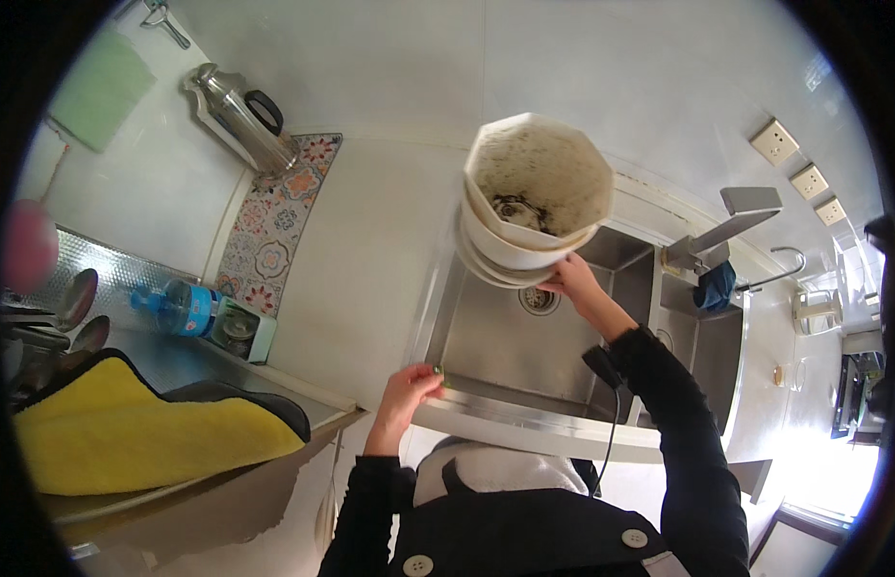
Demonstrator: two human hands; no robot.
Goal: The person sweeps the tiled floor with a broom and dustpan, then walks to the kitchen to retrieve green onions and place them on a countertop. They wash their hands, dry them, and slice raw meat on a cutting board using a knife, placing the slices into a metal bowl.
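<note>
A stack of white plastic flowerpots [530,234] is tilted over the back left part of a stainless steel sink [508,346]. The top pot has an angular rim, and dark dirt stains its inner wall and bottom. Beneath the stack sits a round saucer-like rim. My right hand [573,280] grips the stack low on its right side, with the thumb and fingers at that rim. At the sink's front left corner, my left hand [413,395] pinches a small green thing [440,371], too small to identify. The sink drain [539,300] shows just below the pots.
A faucet [728,220] rises behind the sink divider, with a blue cloth [714,287] hanging beneath it. To the left are a metal thermos jug [242,122], a blue-labelled pump bottle [180,306] and a yellow towel [159,436]. A black cable [614,433] hangs near my right sleeve.
</note>
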